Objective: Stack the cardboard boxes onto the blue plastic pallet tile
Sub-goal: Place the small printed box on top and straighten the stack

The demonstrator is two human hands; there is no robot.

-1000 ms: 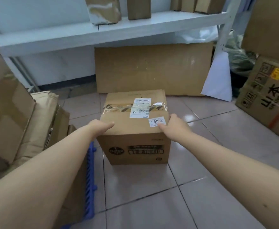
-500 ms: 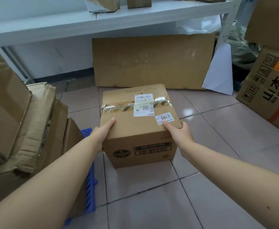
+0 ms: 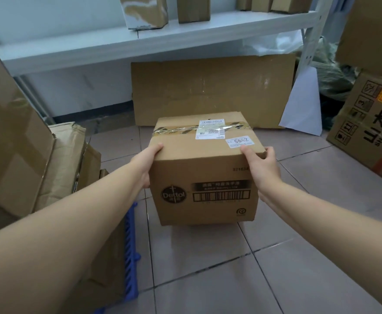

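Note:
A taped brown cardboard box (image 3: 206,173) with white labels and a printed barcode is held just above the tiled floor at centre. My left hand (image 3: 146,164) grips its left side and my right hand (image 3: 263,168) grips its right side, thumbs on the top edge. The blue plastic pallet tile (image 3: 131,252) shows only as a thin blue edge at lower left, mostly hidden under cardboard boxes (image 3: 65,168) stacked on it and behind my left arm.
A white shelf (image 3: 140,44) with small boxes runs along the back wall. A flat cardboard sheet (image 3: 212,91) leans under it. Large printed boxes (image 3: 369,132) stand at the right. Bare floor tiles (image 3: 208,279) lie in front.
The box has come up off the floor and toward me, and both hands have slid from its top down onto its sides.

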